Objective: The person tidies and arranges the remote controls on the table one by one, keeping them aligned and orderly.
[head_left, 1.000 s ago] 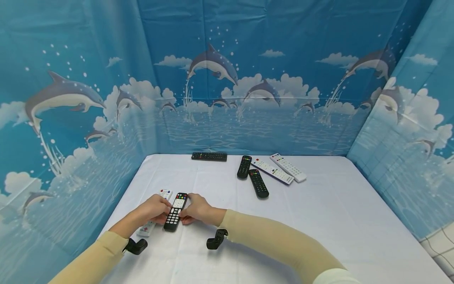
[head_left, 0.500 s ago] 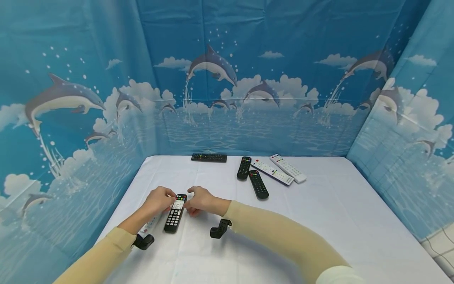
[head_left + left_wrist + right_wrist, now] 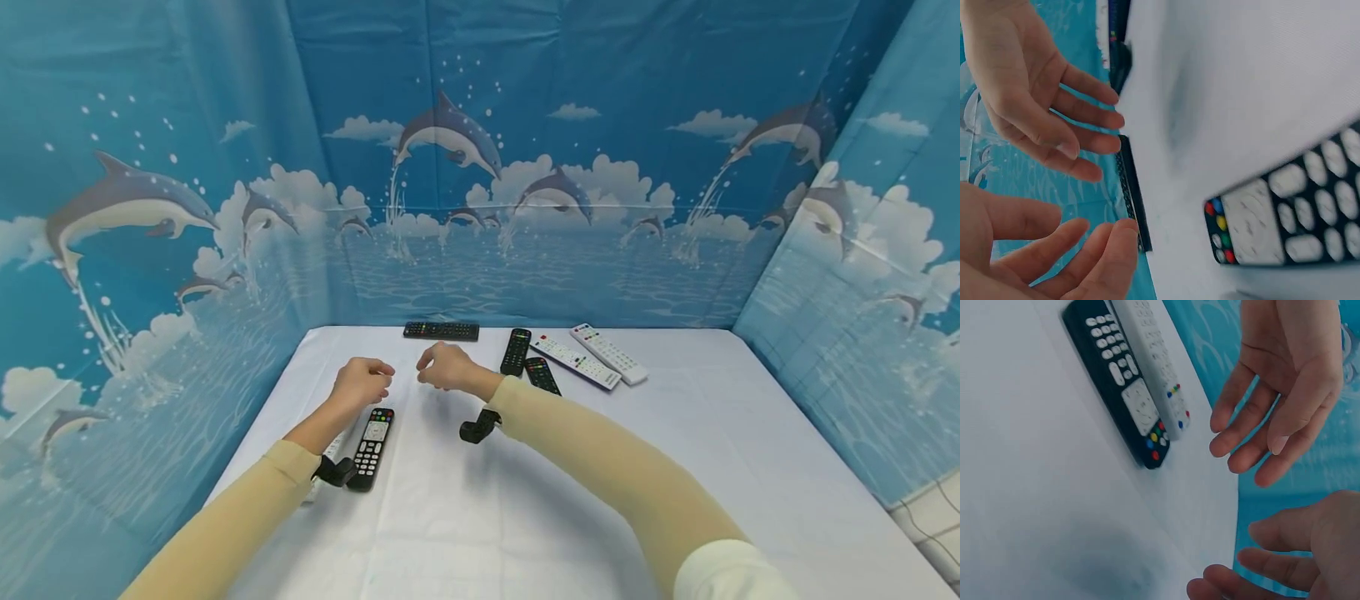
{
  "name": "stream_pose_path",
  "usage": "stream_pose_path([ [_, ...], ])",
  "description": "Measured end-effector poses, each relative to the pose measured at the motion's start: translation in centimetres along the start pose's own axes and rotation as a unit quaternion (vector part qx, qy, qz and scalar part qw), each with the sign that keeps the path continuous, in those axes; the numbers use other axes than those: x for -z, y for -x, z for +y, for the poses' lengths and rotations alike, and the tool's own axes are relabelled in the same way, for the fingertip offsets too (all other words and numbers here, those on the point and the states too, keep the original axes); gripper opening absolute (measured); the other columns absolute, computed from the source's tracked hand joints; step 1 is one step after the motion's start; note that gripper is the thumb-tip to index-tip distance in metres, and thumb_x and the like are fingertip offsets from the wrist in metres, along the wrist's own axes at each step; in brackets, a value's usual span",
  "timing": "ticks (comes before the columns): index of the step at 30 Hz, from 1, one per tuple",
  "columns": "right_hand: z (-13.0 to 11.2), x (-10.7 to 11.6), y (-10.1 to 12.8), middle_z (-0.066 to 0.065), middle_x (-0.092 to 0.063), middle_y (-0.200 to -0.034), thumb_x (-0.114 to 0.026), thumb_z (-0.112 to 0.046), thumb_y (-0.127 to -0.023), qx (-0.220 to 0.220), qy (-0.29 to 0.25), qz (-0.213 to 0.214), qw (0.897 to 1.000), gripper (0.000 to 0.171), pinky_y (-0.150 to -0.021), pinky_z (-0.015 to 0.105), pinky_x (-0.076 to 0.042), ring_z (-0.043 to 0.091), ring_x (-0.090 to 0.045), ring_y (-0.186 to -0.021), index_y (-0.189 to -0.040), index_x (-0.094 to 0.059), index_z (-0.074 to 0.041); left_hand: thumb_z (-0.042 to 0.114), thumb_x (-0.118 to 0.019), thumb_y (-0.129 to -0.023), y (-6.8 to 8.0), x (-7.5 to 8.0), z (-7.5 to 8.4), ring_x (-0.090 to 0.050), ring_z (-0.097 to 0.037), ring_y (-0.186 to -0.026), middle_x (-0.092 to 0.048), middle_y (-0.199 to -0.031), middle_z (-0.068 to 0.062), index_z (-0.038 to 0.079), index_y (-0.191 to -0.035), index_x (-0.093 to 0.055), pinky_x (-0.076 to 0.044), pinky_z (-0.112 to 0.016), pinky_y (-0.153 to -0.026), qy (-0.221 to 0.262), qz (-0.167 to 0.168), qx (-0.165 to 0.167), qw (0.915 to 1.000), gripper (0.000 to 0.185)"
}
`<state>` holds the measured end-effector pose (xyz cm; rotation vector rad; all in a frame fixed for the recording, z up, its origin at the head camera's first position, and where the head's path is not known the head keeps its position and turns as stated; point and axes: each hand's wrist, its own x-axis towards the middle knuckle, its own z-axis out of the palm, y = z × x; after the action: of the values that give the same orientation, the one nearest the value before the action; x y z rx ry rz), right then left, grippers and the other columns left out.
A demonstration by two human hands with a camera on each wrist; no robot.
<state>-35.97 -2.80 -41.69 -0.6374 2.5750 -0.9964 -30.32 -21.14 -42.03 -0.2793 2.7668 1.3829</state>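
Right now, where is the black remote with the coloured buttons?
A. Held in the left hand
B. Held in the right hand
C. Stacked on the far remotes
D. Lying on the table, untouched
D: the black remote lies flat on the table, with both hands raised beyond it, holding nothing.

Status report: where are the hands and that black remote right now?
Left hand and right hand both empty, raised above the table. Black remote flat beside white remote. Nothing between.

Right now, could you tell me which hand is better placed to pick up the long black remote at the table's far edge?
The right hand, probably: it hovers open nearer the long black remote, while the left hand hangs farther back over the near black remote.
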Motion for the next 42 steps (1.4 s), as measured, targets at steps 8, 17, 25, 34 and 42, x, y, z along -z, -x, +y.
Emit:
stream_pose_path([
  [8,0.5,2.6,-2.1,0.010,-0.067,-0.124,-0.063,-0.021,-0.097,0.005,0.027,0.046,0.999,0.030,-0.085,0.041,-0.056,0.027,-0.064,-0.108,-0.122,-0.072,-0.006,0.006,-0.059,-0.099,-3.2,-0.5,1.1,-0.062,-0.033,-0.114,-0.055,-0.136,-0.021,0.000,-0.139,-0.056,-0.056,-0.037,-0.093,0.303,-0.023,0.088,0.9487,0.041],
  [17,3.8,3.9,-3.7,0.010,-0.064,-0.129,-0.065,-0.024,-0.097,-0.103,-0.054,0.094,0.989,0.035,-0.093,0.046,-0.053,0.030,-0.059,-0.118,-0.128,-0.068,-0.008,0.010,-0.057,-0.100,-5.4,-3.2,2.6,-0.049,-0.038,-0.130,-0.041,-0.148,-0.026,0.007,-0.156,-0.032,-0.049,-0.040,-0.103,0.493,-0.023,0.181,0.8505,0.061],
  [25,6.7,3.8,-5.4,0.015,-0.050,-0.147,-0.063,-0.026,-0.096,-0.106,-0.033,0.138,0.984,0.058,-0.099,0.049,-0.049,0.034,-0.054,-0.126,-0.149,-0.048,-0.005,0.014,-0.053,-0.099,-6.4,-5.4,4.5,-0.036,-0.046,-0.139,-0.034,-0.151,-0.030,0.005,-0.154,-0.035,-0.041,-0.052,-0.109,0.528,-0.016,0.179,0.8300,0.058],
  [34,8.4,4.2,-5.9,0.017,-0.034,-0.159,-0.063,-0.026,-0.096,-0.082,-0.015,0.112,0.990,0.072,-0.111,0.053,-0.037,0.037,-0.034,-0.143,-0.158,-0.031,-0.008,0.021,-0.052,-0.099,-8.4,-6.6,4.9,-0.030,-0.050,-0.141,-0.026,-0.155,-0.030,0.006,-0.156,-0.031,-0.035,-0.057,-0.112,0.555,-0.022,0.183,0.8110,0.062],
  [42,8.6,4.1,-6.0,0.020,-0.028,-0.161,-0.062,-0.026,-0.096,-0.069,0.021,0.060,0.996,0.077,-0.114,0.051,-0.034,0.036,-0.030,-0.146,-0.160,-0.023,-0.005,0.022,-0.051,-0.100,-8.0,-7.9,6.2,-0.022,-0.051,-0.144,-0.019,-0.160,-0.029,0.006,-0.157,-0.027,-0.029,-0.057,-0.116,0.586,-0.028,0.167,0.7928,0.064],
])
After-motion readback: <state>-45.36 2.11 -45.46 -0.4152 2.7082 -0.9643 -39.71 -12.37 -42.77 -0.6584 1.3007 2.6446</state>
